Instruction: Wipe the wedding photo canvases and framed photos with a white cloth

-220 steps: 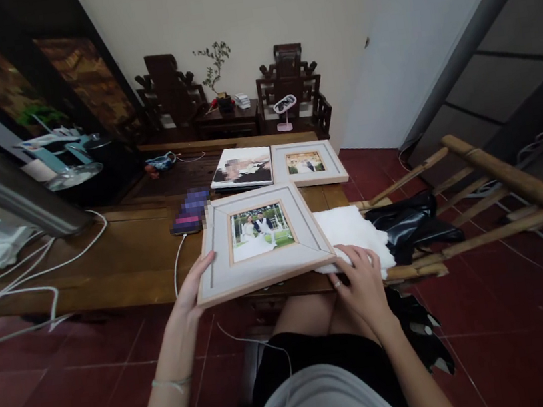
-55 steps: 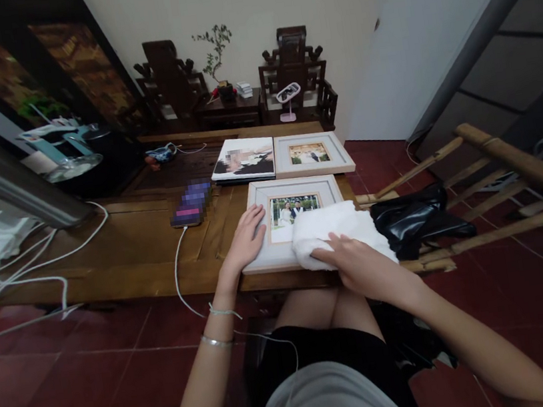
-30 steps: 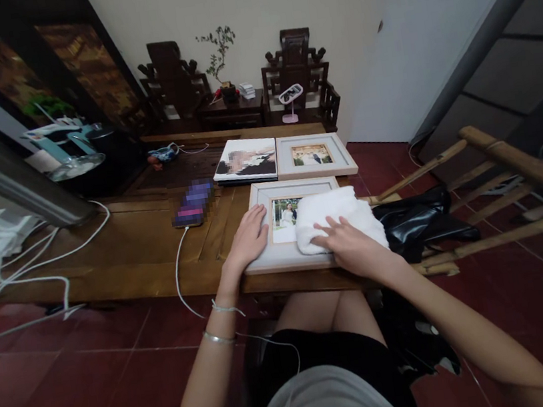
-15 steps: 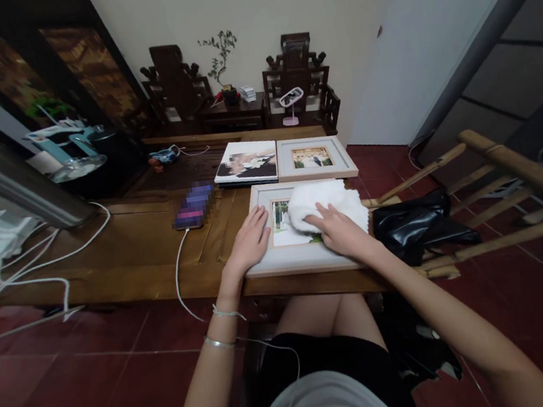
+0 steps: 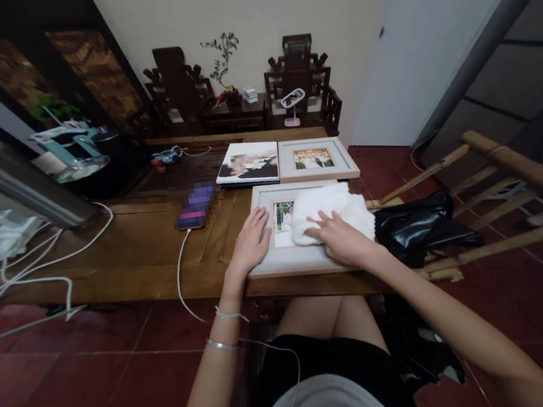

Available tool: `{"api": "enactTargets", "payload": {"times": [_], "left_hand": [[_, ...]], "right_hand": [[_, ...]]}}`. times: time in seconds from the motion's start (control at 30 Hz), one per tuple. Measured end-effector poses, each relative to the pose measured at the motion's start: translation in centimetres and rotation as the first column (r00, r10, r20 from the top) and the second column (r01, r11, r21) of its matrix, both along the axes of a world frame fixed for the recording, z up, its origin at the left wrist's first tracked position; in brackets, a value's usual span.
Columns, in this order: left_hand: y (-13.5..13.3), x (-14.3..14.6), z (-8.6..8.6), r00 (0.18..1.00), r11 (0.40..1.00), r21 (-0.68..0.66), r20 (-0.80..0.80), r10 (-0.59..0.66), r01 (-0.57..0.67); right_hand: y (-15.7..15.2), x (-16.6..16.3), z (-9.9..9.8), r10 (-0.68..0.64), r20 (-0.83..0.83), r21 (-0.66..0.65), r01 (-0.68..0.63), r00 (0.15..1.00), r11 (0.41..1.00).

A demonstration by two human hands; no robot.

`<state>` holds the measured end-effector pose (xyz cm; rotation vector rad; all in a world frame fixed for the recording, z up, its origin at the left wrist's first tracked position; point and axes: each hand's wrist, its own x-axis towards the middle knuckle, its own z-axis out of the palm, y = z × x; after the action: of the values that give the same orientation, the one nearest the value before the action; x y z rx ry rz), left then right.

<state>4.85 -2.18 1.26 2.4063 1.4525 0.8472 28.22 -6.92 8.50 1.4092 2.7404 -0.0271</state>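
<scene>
A light wooden picture frame (image 5: 284,260) with a pale mat lies flat at the table's near edge, a photo (image 5: 281,219) showing in its middle. My left hand (image 5: 252,238) rests flat on the frame's left side, fingers stretched out. On the right part of the frame lies a bunched white fluffy cloth (image 5: 336,198). My right hand (image 5: 344,237) presses this cloth down against the frame with fingers somewhat spread, the thumb at its near left edge. Most of the photo is hidden under the cloth.
Behind are another framed photo (image 5: 318,170) and a stack topped by a photo panel (image 5: 248,161). A phone (image 5: 195,207) on a white cable lies to the left, beyond it tangled cords and a steel flask (image 5: 19,175). A bamboo chair (image 5: 522,158) with a black bag (image 5: 420,223) stands right.
My right hand and the cloth have moved slightly toward me across the frame. My left hand stays in the same place on the frame's left side.
</scene>
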Motion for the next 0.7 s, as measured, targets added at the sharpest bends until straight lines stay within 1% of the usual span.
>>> {"api": "enactTargets", "payload": {"times": [0.03,0.13,0.2,0.27,0.37,0.43,0.5,0.6,0.7], "left_hand": [[0.0,0.0,0.0,1.000,1.000,0.001,0.003,0.003,-0.003],[0.1,0.0,-0.1,1.000,1.000,0.005,0.002,0.007,-0.007],[0.1,0.0,-0.2,1.000,1.000,0.010,-0.001,0.006,-0.006],[0.1,-0.1,-0.2,1.000,1.000,0.013,-0.006,0.000,0.000],[0.1,-0.2,-0.2,1.000,1.000,0.017,-0.024,-0.020,0.021],[0.1,-0.2,-0.2,0.999,0.999,0.020,-0.032,-0.033,0.033],[0.1,-0.3,-0.2,0.999,0.999,0.023,-0.031,-0.036,0.036],[0.2,-0.3,-0.3,0.999,0.999,0.031,-0.017,-0.036,0.036],[0.3,-0.3,-0.4,0.999,0.999,0.032,-0.002,-0.039,0.039]], "right_hand": [[-1.5,0.1,0.4,0.025,-0.004,-0.049,-0.026,1.000,0.998],[-5.0,0.1,1.6,0.079,-0.082,-0.119,-0.088,0.994,0.989],[-6.1,-0.1,1.9,0.103,-0.137,-0.148,-0.124,0.985,0.981],[-6.0,-0.5,1.6,0.112,-0.176,-0.155,-0.140,0.978,0.978],[-4.1,-0.8,0.2,0.081,-0.188,-0.112,-0.104,0.979,0.988],[-1.9,-0.7,-0.9,0.058,-0.172,-0.057,-0.069,0.983,0.996],[0.7,-0.4,-1.7,0.030,-0.165,0.027,-0.026,0.986,0.999],[4.8,0.0,-2.2,-0.050,-0.171,0.153,0.076,0.984,0.985],[7.9,0.0,-2.0,-0.112,-0.130,0.208,0.138,0.985,0.968]]}}
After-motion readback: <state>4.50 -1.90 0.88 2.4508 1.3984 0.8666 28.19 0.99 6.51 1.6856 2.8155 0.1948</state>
